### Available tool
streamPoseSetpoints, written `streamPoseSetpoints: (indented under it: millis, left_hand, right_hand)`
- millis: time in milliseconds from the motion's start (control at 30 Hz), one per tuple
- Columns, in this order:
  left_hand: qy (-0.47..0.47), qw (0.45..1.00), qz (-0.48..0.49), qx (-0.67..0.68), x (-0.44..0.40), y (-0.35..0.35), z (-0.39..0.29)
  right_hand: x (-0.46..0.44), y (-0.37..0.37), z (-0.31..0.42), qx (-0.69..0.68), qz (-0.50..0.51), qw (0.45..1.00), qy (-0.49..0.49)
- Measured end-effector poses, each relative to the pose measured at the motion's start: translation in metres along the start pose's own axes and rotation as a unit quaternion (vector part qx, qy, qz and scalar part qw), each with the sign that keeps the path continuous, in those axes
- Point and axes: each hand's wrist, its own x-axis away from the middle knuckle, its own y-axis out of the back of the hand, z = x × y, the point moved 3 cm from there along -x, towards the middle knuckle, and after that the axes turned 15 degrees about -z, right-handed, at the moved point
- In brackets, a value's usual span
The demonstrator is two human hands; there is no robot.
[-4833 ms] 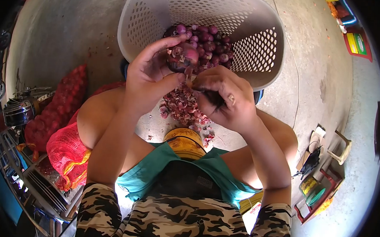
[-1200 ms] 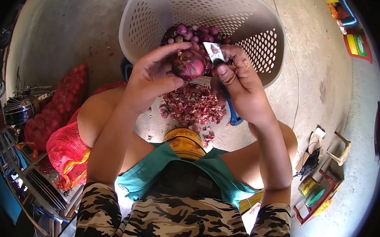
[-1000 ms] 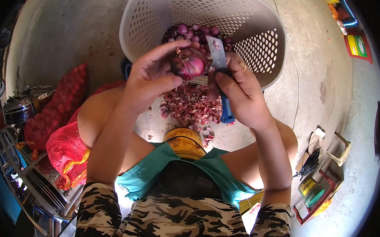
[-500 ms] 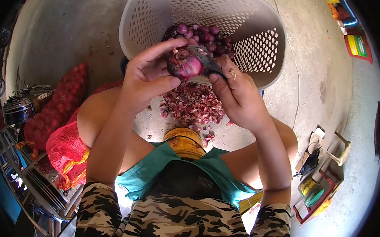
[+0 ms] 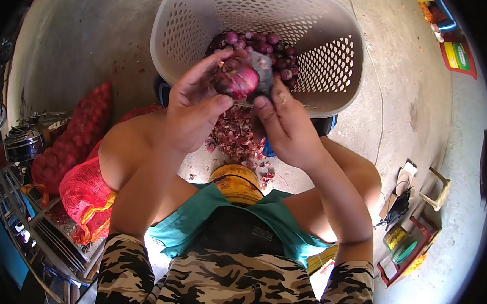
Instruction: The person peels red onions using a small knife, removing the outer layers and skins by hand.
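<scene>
A large red onion (image 5: 236, 78) is held between the thumb and fingers of my left hand (image 5: 195, 102). My right hand (image 5: 289, 121) grips a knife (image 5: 262, 70), whose broad blade is beside the onion's right side and blurred. Part of the knife's blue handle shows below my right fingers. Behind both hands, a heap of small red onions (image 5: 286, 60) lies in a grey perforated basket (image 5: 342, 105). Loose onion skins (image 5: 236, 135) cover the floor below my hands, between the basket and a yellow container (image 5: 236, 183).
Red mesh sacks of onions (image 5: 79, 138) lie at the left, near a metal rack (image 5: 57, 241) and a dark pot (image 5: 25, 143). Right of my knee are a sandal (image 5: 404, 182) and a red-framed item (image 5: 414, 249). A thin cord (image 5: 380, 93) runs along the floor.
The knife was turned upright about a second ago, then brought against the onion; now its blade is beside it. My right hand has shifted left and slightly down since half a second ago.
</scene>
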Motion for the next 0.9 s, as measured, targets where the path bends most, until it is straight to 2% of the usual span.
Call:
streamPoseSetpoints:
  millis: [33, 133, 300, 400, 533, 633, 733, 900]
  left_hand:
    - [0.005, 1.000, -0.002, 0.023, 0.001, 0.000, 0.002]
    - [0.017, 0.997, -0.008, 0.075, 0.002, 0.000, 0.007]
    - [0.045, 0.992, -0.050, 0.110, 0.006, -0.004, 0.012]
    - [0.013, 0.998, -0.033, 0.060, 0.000, -0.001, 0.010]
    - [-0.015, 0.999, -0.002, -0.042, -0.005, 0.001, -0.005]
    - [-0.028, 0.997, 0.015, -0.075, -0.005, 0.003, -0.009]
    - [-0.032, 0.995, 0.034, -0.093, -0.006, 0.005, -0.010]
    - [-0.025, 0.995, 0.065, -0.077, -0.006, 0.004, -0.010]
  right_hand:
    - [0.001, -0.002, -0.002, 0.012, -0.002, 1.000, -0.019]
    - [0.001, -0.004, -0.006, 0.110, -0.022, 0.993, 0.040]
    - [0.000, -0.011, -0.014, 0.073, -0.041, 0.995, 0.054]
    - [-0.001, -0.010, -0.014, 0.048, -0.063, 0.995, 0.067]
    - [-0.006, 0.001, -0.006, 0.016, -0.043, 0.999, 0.020]
    - [-0.009, 0.007, -0.006, 0.035, -0.036, 0.996, 0.067]
    - [-0.010, 0.007, -0.011, -0.006, -0.029, 0.996, 0.080]
    - [-0.008, 0.008, -0.002, -0.141, 0.040, 0.989, -0.027]
